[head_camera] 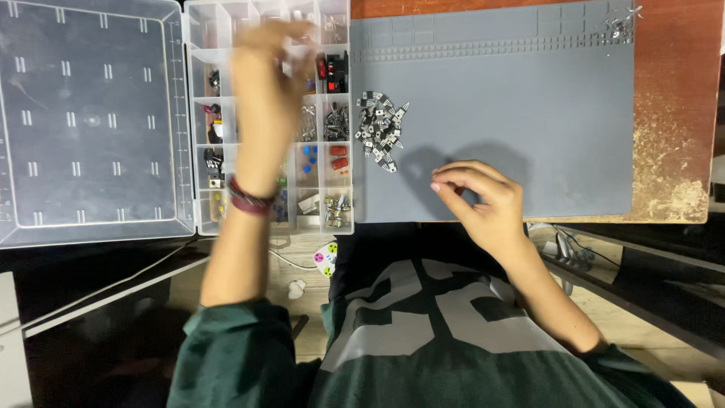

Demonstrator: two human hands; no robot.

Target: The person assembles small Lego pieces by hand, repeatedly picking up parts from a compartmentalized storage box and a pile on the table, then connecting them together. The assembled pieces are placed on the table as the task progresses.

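My left hand (266, 83) is blurred, raised over the clear compartment organiser box (198, 128), fingers curled near its upper compartments; whether it holds a part I cannot tell. A dark red band circles that wrist. My right hand (479, 198) hovers over the grey silicone work mat (513, 113), fingers pinched together, possibly on something tiny that I cannot make out. A pile of small black-and-silver electronic parts (380, 128) lies on the mat's left edge, between the two hands.
The box's open clear lid (91, 121) lies flat at the left. Compartments hold red, blue, black and metal components. A few metal parts (621, 26) sit at the mat's top right corner. Worn wooden table edge (676, 151) at right; cables hang below.
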